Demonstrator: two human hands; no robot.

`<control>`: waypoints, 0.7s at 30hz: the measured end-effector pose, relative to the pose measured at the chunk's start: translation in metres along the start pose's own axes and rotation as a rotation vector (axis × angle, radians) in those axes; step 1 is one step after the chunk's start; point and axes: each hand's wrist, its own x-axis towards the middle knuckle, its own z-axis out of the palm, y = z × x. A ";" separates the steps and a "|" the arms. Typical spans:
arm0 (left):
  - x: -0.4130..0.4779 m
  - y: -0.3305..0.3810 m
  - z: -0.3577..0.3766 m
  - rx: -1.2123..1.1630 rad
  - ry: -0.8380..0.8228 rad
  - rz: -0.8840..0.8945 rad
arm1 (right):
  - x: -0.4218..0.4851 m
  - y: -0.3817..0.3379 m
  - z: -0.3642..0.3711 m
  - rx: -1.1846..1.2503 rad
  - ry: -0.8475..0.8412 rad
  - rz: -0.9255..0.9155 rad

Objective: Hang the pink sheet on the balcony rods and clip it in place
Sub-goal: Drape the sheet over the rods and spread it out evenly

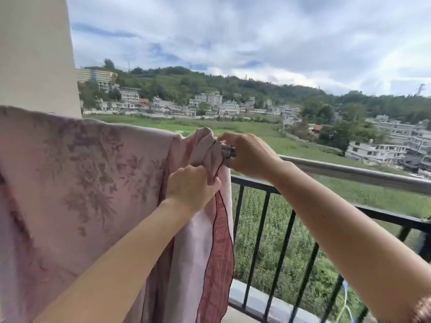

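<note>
The pink sheet (pixel 77 173), printed with darker leaf shapes, hangs over the metal rod (pixel 349 172) and fills the left of the view. Its right edge is bunched at the rod, with a darker red patterned border (pixel 219 252) hanging below. My left hand (pixel 191 187) is closed on that bunched edge just under the rod. My right hand (pixel 247 155) grips a metal clip (pixel 228 150) pressed against the bunched cloth on the rod. Whether the clip's jaws bite the sheet is hidden by my fingers.
A black balcony railing (pixel 279 241) with vertical bars runs below the rod to the right. A cream wall column (pixel 35 52) stands at the upper left. Beyond lie a green field, houses and hills.
</note>
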 end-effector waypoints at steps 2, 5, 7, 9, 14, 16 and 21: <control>0.001 0.001 0.001 -0.079 0.009 0.020 | 0.002 0.003 0.001 0.004 0.030 -0.010; 0.007 -0.003 -0.015 -0.447 0.060 -0.057 | 0.008 0.004 0.000 0.055 -0.004 -0.017; 0.016 0.006 -0.038 -0.693 0.106 -0.156 | 0.017 0.006 -0.001 0.142 -0.062 0.014; 0.029 0.018 -0.063 -0.873 0.118 -0.206 | 0.029 0.005 -0.003 0.234 -0.081 0.061; 0.055 0.047 -0.089 -0.885 -0.009 -0.126 | 0.042 0.014 -0.017 0.141 -0.049 0.062; 0.054 0.053 -0.093 -0.851 -0.039 -0.133 | 0.044 0.029 -0.028 0.031 -0.039 0.129; 0.031 0.088 -0.100 -0.628 -0.225 -0.068 | 0.023 0.079 -0.059 -0.096 -0.312 0.260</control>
